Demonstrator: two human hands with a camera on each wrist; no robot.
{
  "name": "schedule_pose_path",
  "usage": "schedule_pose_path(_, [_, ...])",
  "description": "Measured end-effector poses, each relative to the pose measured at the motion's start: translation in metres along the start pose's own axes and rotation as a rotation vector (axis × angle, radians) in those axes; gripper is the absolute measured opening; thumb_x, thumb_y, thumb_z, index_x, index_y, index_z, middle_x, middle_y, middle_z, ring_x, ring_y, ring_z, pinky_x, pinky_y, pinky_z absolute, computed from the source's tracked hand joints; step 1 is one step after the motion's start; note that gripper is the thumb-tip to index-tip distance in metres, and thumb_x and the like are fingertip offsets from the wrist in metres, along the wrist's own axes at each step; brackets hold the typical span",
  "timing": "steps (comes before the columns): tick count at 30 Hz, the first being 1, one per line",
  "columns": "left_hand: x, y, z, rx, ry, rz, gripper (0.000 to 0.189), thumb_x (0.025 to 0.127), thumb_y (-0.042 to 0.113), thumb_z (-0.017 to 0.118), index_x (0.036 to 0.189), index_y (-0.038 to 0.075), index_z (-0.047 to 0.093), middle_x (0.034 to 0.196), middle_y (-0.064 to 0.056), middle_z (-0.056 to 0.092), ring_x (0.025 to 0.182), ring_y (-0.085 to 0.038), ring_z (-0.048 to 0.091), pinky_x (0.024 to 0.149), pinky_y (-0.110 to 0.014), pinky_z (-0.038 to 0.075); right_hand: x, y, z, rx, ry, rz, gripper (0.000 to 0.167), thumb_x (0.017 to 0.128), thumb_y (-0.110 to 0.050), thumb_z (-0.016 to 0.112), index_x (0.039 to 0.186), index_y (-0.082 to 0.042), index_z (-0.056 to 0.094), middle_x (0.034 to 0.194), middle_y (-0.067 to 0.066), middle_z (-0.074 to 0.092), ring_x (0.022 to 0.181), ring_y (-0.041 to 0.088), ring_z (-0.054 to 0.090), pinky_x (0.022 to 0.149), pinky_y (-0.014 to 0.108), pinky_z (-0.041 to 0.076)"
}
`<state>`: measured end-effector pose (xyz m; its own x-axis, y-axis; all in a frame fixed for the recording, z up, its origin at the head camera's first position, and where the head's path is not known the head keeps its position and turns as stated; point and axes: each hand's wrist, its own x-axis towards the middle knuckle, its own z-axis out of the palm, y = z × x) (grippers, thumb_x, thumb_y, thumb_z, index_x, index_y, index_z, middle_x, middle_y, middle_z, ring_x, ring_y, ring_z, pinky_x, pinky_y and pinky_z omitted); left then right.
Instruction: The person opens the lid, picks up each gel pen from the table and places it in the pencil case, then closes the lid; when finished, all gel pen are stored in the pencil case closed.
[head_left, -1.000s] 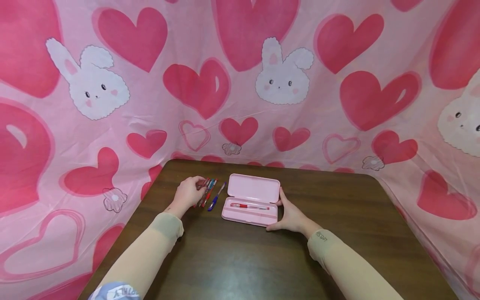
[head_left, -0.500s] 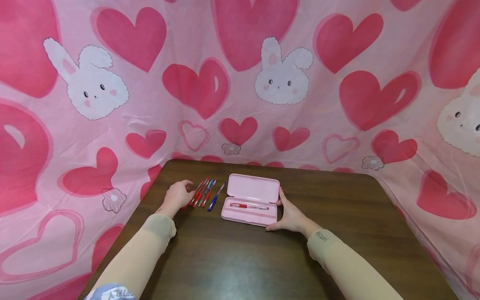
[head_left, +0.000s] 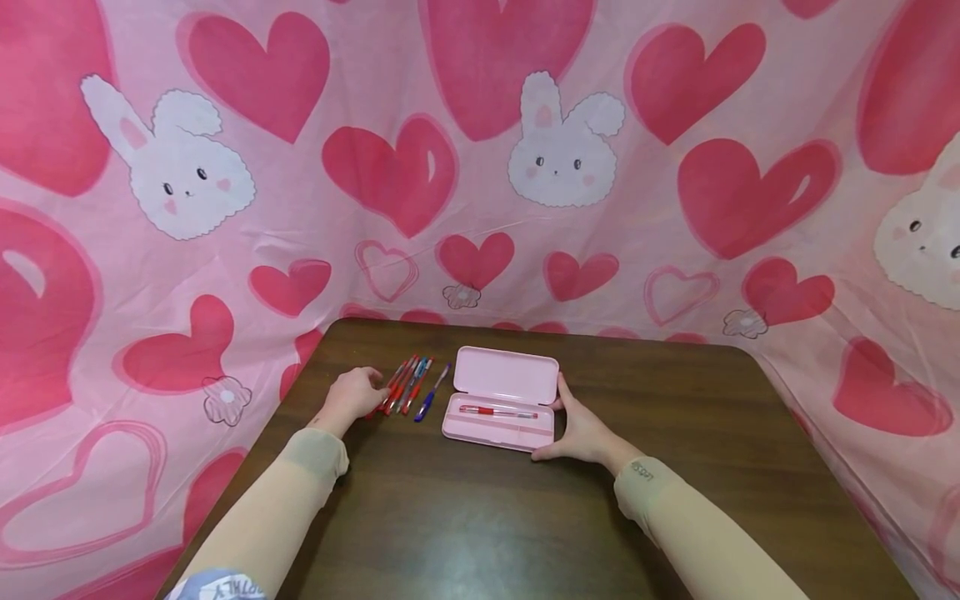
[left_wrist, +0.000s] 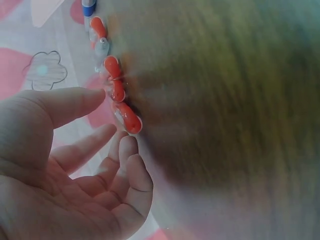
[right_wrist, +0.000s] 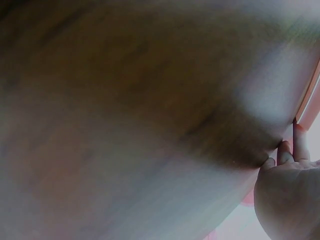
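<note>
An open pink pencil case [head_left: 507, 375] stands with its lid raised. One clear pen with a red grip [head_left: 487, 411] lies in its rear compartment. My right hand [head_left: 583, 429] holds the case's right end, thumb at the front corner and fingers by the hinge and lid edge. My left hand [head_left: 351, 396] is at the left end of a row of pens [head_left: 411, 385], mostly red. In the left wrist view its thumb and fingertips are spread around the outermost red-tipped pen [left_wrist: 129, 119], not closed on it. A blue pen [head_left: 429, 402] lies between the row and the case.
The brown wooden table [head_left: 480, 517] has rounded far corners. A pink curtain [head_left: 645, 208] with hearts and rabbits hangs behind its far edge and along the sides.
My left hand has drawn back leftward from over the pens to the row's left end, uncovering them. My right hand and the pencil case have stayed in place.
</note>
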<state>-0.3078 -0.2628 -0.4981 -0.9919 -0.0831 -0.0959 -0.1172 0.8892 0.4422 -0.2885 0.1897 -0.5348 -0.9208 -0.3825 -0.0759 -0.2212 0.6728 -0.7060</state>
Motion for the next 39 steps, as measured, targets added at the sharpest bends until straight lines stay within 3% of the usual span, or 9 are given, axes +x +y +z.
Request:
schedule_pose_path(11, [-0.002,0.002,0.0,0.014,-0.016,-0.021,0.039,0.101,0.033,0.074,0.126,0.003,0.076,0.122,-0.019,0.078,0.104,-0.035,0.068,0.101,-0.056,0.056,0.0,-0.004,-0.001,0.002,0.001,0.008,0.165,0.067,-0.047,0.106,0.176,-0.009,-0.012,0.148,0.012,0.058,0.147,0.034,0.05,0.132,0.064,0.032])
schedule_pose_path(14, [0.002,0.0,0.0,0.015,-0.031,-0.025,0.034,0.101,0.031,0.074,0.121,0.004,0.078,0.119,-0.018,0.079,0.104,-0.036,0.069,0.099,-0.056,0.056,0.0,-0.004,-0.001,0.0,-0.003,0.013,0.164,0.068,-0.05,0.105,0.176,-0.01,-0.012,0.149,0.012,0.057,0.148,0.034,0.049,0.132,0.064,0.032])
schedule_pose_path(16, [0.016,-0.013,0.011,0.03,-0.017,-0.005,0.033,0.101,0.034,0.075,0.116,0.006,0.08,0.113,-0.016,0.079,0.098,-0.034,0.068,0.094,-0.051,0.057,0.0,-0.003,0.0,0.002,-0.003,0.013,0.164,0.068,-0.05,0.105,0.176,-0.011,-0.012,0.149,0.012,0.057,0.148,0.034,0.049,0.133,0.064,0.032])
schedule_pose_path(19, [0.017,-0.013,0.011,0.03,-0.04,-0.017,0.029,0.101,0.033,0.075,0.113,0.007,0.08,0.108,-0.014,0.079,0.093,-0.032,0.067,0.087,-0.047,0.057,0.0,-0.001,0.0,0.004,0.002,0.007,0.164,0.068,-0.049,0.106,0.176,-0.009,-0.012,0.148,0.012,0.058,0.148,0.034,0.049,0.133,0.063,0.032])
schedule_pose_path(21, [0.016,-0.012,0.013,0.031,-0.036,-0.016,0.027,0.102,0.033,0.074,0.108,0.007,0.08,0.104,-0.012,0.078,0.09,-0.029,0.065,0.081,-0.043,0.056,0.0,0.0,0.001,0.006,0.005,0.004,0.164,0.068,-0.048,0.106,0.176,-0.009,-0.011,0.147,0.011,0.058,0.148,0.034,0.048,0.133,0.063,0.032])
schedule_pose_path(23, [0.003,0.001,0.003,0.017,-0.058,-0.042,0.023,0.102,0.028,0.073,0.107,0.006,0.08,0.103,-0.012,0.077,0.09,-0.029,0.065,0.081,-0.043,0.055,-0.001,0.0,0.001,0.005,0.007,0.0,0.164,0.068,-0.047,0.106,0.176,-0.008,-0.011,0.147,0.011,0.058,0.148,0.034,0.049,0.132,0.064,0.032])
schedule_pose_path(32, [0.001,0.001,0.007,-0.036,-0.008,-0.047,0.018,0.098,0.029,0.075,0.099,0.01,0.078,0.096,-0.01,0.075,0.086,-0.027,0.064,0.075,-0.039,0.052,-0.002,-0.002,-0.002,0.003,-0.001,0.011,0.164,0.068,-0.05,0.105,0.176,-0.01,-0.012,0.149,0.013,0.058,0.148,0.035,0.049,0.132,0.064,0.032])
schedule_pose_path(39, [-0.001,0.001,0.007,-0.072,0.022,-0.048,0.018,0.096,0.026,0.075,0.102,0.009,0.076,0.096,-0.011,0.074,0.085,-0.028,0.063,0.073,-0.038,0.052,-0.001,-0.002,-0.001,-0.008,-0.007,0.005,0.164,0.068,-0.052,0.105,0.176,-0.009,-0.012,0.149,0.012,0.058,0.148,0.035,0.049,0.132,0.064,0.033])
